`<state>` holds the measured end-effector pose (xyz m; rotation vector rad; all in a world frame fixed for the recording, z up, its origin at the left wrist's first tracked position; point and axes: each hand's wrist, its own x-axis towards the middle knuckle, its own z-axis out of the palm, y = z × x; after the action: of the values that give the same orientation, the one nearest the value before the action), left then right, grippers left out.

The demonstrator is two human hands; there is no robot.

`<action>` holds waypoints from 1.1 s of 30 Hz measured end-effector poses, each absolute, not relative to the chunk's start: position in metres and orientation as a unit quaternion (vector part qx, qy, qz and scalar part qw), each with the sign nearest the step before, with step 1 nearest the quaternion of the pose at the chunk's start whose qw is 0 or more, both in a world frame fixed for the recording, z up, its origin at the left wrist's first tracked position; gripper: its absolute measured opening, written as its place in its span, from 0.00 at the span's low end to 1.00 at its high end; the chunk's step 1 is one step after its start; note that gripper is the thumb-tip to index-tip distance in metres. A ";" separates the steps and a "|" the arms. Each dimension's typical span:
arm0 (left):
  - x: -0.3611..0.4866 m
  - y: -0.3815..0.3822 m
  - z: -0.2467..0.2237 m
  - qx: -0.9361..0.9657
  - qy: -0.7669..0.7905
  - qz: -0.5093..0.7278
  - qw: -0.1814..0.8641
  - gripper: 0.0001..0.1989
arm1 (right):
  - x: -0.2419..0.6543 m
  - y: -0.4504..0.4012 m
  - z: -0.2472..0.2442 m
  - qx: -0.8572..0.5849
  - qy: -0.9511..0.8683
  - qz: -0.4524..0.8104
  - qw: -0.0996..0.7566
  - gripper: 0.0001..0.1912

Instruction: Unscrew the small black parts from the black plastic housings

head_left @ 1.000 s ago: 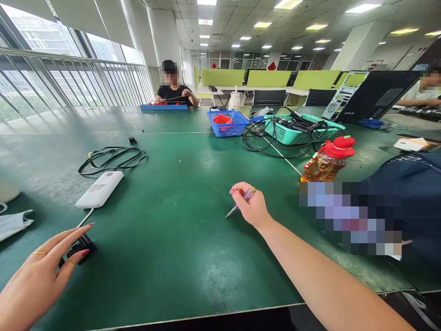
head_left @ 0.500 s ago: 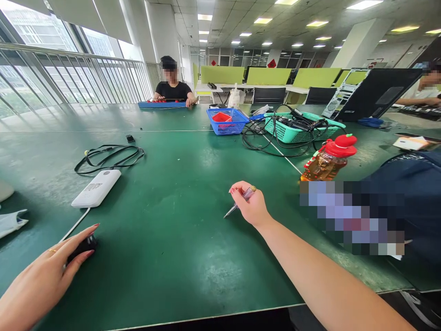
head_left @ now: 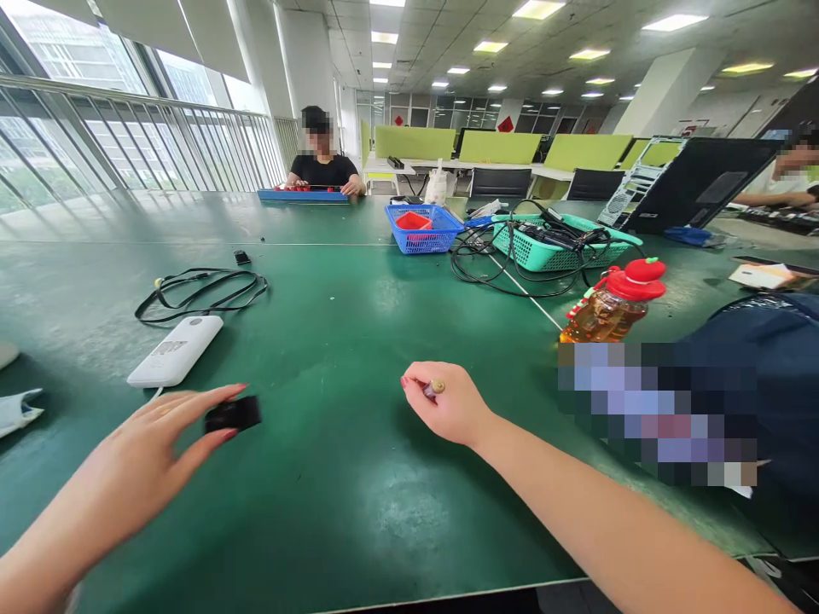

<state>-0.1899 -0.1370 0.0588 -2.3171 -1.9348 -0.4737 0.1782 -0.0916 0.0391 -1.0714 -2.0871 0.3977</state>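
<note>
My left hand [head_left: 150, 448] pinches a small black block-like object [head_left: 240, 414] between thumb and fingers, above the left part of the green table [head_left: 320, 477]. What kind of thing it is cannot be made out. In the middle, my right hand [head_left: 451, 405] is closed around a small screwdriver [head_left: 433, 389]. Only the yellowish end of its clear handle shows now; the fist hides the thin metal shaft. The two hands are apart. Just beyond my left hand lies a white power bank [head_left: 176, 351].
Behind the power bank is a looped black cable [head_left: 201, 294]. Farther back stand a blue basket [head_left: 426, 239] and a green basket [head_left: 537, 256] of cables. On the right are a red-capped bottle [head_left: 607, 311] and dark blue fabric [head_left: 755, 367]. A person [head_left: 323, 166] sits across the table.
My left hand has moved right with the black object, which now shows more. My right hand has turned and lowered slightly, so the screwdriver's shaft, visible before, is out of sight.
</note>
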 end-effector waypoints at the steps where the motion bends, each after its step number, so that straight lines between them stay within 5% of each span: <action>1: -0.166 -0.126 0.068 -0.782 -0.605 -0.150 0.007 0.23 | 0.179 -0.089 0.041 -0.422 -0.812 0.169 0.365 0.18; 11: 0.001 -0.033 0.042 -0.885 -0.426 -0.134 -0.130 0.27 | 0.195 -0.070 0.033 -0.428 -0.762 0.279 0.399 0.24; 20: -0.002 -0.020 0.015 -0.852 -0.440 -0.192 -0.212 0.30 | 0.197 -0.085 0.029 -0.365 -0.772 0.218 0.472 0.17; 25: -0.004 -0.016 0.014 -0.858 -0.417 -0.196 -0.226 0.18 | 0.199 -0.085 0.027 -0.344 -0.826 0.160 0.418 0.14; 33: -0.002 -0.017 0.010 -0.861 -0.421 -0.210 -0.194 0.17 | 0.197 -0.088 0.025 -0.329 -0.870 0.047 0.364 0.13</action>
<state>-0.0022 -0.0167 0.0104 -3.0993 -1.5145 -0.7578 0.1974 -0.0878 0.0248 -0.8456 -2.2395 0.1217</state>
